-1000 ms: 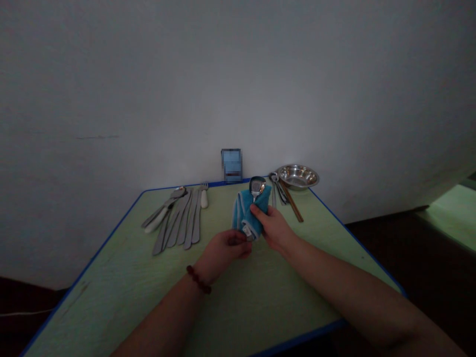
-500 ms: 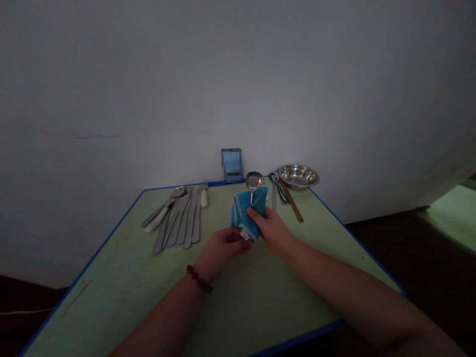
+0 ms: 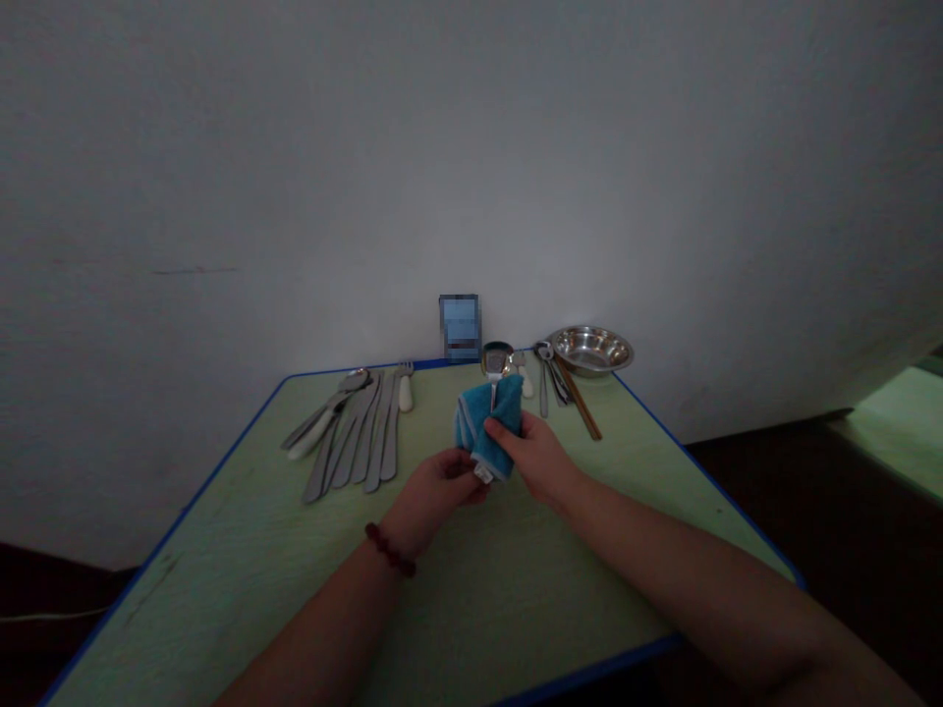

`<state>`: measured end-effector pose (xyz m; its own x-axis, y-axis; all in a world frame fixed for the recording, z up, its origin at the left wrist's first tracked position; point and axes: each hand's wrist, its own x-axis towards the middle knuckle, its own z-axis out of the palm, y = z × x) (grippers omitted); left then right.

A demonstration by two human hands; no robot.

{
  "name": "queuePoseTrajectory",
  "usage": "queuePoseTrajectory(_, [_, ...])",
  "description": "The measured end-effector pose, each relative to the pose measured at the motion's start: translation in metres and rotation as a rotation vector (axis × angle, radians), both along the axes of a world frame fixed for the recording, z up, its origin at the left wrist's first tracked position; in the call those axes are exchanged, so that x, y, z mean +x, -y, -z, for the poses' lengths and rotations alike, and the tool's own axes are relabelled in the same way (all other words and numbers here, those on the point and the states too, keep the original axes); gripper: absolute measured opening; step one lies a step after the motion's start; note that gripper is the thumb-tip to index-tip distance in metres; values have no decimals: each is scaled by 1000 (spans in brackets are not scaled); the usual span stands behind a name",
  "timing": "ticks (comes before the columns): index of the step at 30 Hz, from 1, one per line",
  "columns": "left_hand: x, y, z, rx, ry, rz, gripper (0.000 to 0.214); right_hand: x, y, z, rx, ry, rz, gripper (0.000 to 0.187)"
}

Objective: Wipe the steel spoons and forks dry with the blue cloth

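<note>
Here the left hand [image 3: 433, 494] and right hand [image 3: 531, 456] pinch a teal cloth [image 3: 490, 425] between them, each grip pressed closed, with open green table [image 3: 486, 599] down to the near edge [image 3: 589, 673].

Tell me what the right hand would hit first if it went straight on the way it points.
The blue cloth: the fingers of the right hand press on it. Past it, probably the row of table knives, depth unclear.

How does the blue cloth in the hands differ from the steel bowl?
The blue cloth is bunched and soft; the steel bowl is rigid and round. The cloth is matte, the bowl shiny. The left hand and right hand hold the cloth up; the bowl sits untouched at the far corner.
</note>
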<state>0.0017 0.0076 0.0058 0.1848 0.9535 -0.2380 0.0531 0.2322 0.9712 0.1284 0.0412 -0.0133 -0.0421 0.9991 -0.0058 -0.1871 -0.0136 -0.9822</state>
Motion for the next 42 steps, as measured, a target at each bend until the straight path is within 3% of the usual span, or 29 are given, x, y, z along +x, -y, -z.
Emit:
queuePoseTrajectory(5, [-4, -4, -2, 14, -11, -115, 21, 2, -3, 4, 36, 97, 11, 33])
queuePoseTrajectory(12, [-8, -6, -7, 177, 5, -290, 25, 3, -4, 10, 116, 253, -29, 34])
queuePoseTrajectory(29, [-12, -11, -3, 118, 140, -317, 33, 2, 9, -5, 289, 680, -146, 29])
queuePoseTrajectory(42, [-7, -10, -1, 70, 182, -336, 26, 2, 14, -10, 326, 796, -234, 27])
